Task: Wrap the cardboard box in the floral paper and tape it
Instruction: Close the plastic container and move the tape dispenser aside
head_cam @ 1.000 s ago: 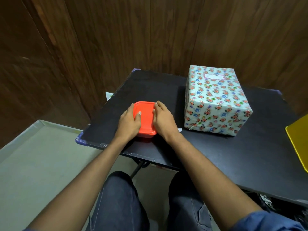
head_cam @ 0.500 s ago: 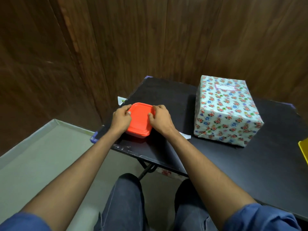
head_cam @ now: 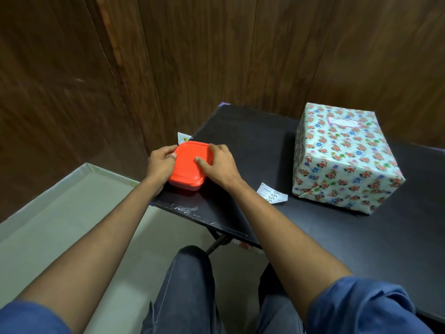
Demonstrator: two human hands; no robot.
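The cardboard box [head_cam: 342,160], fully covered in pale floral paper with a small label on top, stands on the black table [head_cam: 337,237] to the right. At the table's left corner sits a small orange lidded container [head_cam: 189,166]. My left hand [head_cam: 160,165] grips its left side with curled fingers and thumb on the lid edge. My right hand [head_cam: 220,166] holds its right side, thumb pressing on the lid.
A small white printed paper slip [head_cam: 272,194] lies on the table between the container and the wrapped box. Wood-panelled walls close in behind and to the left. A pale floor with a raised border [head_cam: 60,213] lies left of the table. My knees are under the table edge.
The camera has turned left and the view shifted. Both hands slid the orange container towards the table's left corner and their fingers curled tighter around it. The wrapped box stayed put.
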